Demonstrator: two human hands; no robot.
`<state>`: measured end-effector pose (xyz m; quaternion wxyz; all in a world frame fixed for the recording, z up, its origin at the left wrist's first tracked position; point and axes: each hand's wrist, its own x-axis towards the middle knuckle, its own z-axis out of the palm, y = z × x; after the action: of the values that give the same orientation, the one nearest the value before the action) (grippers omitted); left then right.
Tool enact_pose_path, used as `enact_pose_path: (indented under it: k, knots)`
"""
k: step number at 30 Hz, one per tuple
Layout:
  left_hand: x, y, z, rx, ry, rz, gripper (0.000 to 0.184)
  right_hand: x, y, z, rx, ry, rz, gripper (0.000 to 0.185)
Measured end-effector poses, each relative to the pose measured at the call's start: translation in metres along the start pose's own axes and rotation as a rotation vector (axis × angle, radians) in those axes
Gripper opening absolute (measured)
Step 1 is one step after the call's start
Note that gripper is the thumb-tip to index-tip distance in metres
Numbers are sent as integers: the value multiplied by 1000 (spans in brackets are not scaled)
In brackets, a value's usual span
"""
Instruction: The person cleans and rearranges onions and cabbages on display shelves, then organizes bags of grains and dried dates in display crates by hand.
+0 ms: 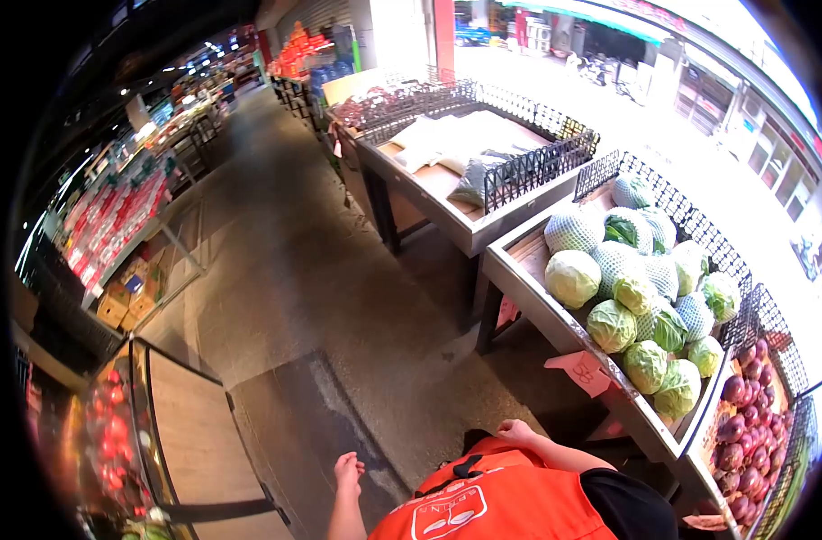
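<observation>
Probably firm and weighty, the cabbages (634,290) at two o'clock suit cupping underneath; whether left hand (348,470) or right hand (516,432) has its grip spread, I cannot tell

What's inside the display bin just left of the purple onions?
Green cabbages, some bare, some wrapped in netting. Part of the bin floor shows; whatever lies beneath the pile is covered.
</observation>
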<state>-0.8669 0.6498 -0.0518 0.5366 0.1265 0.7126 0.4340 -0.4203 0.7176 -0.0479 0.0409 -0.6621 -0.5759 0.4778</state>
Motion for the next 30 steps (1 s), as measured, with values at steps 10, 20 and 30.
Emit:
enact_pose_path:
  k: [10,20,30]
  knots:
    - [97,128,89,103,-299,20,26,140,-97,-7,-10,-63,-85,26]
    - [212,154,-17,206,116,-229,19,254,-286,-95,234,10,-308,25]
    - [414,158,-13,347,-219,-173,27,353,-391,-196,560,460,-274,17]
